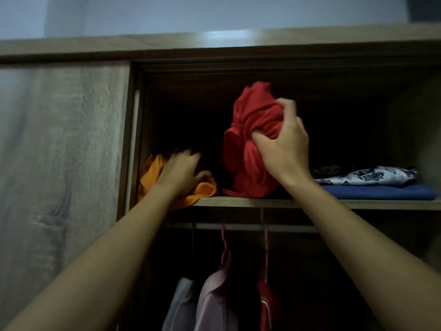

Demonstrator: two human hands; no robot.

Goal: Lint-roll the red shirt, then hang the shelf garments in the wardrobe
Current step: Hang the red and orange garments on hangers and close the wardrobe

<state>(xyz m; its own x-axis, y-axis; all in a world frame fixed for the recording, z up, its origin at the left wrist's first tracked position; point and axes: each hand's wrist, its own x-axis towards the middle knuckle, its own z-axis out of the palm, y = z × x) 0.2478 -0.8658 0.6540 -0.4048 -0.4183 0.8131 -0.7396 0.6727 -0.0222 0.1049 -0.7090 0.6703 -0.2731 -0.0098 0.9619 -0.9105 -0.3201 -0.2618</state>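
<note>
The door (62, 144) stands shut at far left; beside it the left hand (181, 170) lies flat, fingers spread, pressing on the orange cloth (202, 189) at the left end of the shelf (238, 202), gripping nothing that I can see; its forearm reaches up and inward from the lower left. Just right of it, in the middle of the shelf, the red shirt (248, 144) stands bunched, its long axis near upright, its foot touching the shelf board; the right hand (284, 144) clutches a fistful of it from the right side, fingers curled into the folds, wrist bent back, forearm rising from the lower right. So the shirt lies above and ahead of both hands, already in the right one, the left near but apart; pulling it out towards the body looks like the next step. Further right lie the patterned cloth (367, 176) atop the blue cloth (381, 192), folded; below, hangers (224, 240) hold clothes on the rail (238, 226).
</note>
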